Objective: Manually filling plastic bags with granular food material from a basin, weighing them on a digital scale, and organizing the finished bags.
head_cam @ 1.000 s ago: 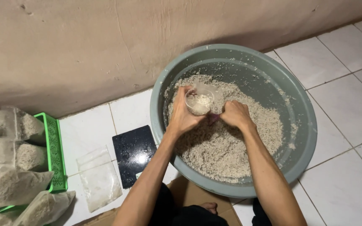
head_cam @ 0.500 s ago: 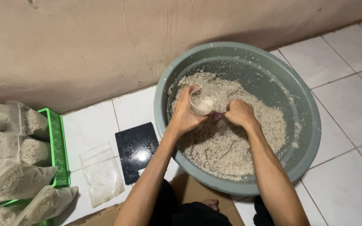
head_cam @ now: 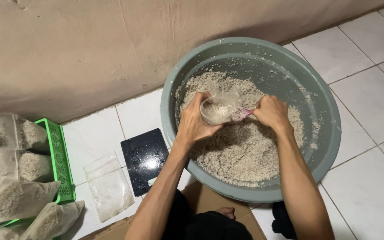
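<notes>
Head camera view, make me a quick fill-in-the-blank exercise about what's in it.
1. The left hand holds a clear bag over the grey ____.
2. The right hand grips a scoop with a ____ handle.
3. The black scale lies on the white ____ floor.
4. Filled bags sit in a ____ crate.

Missing words: basin; pink; tiled; green
</notes>
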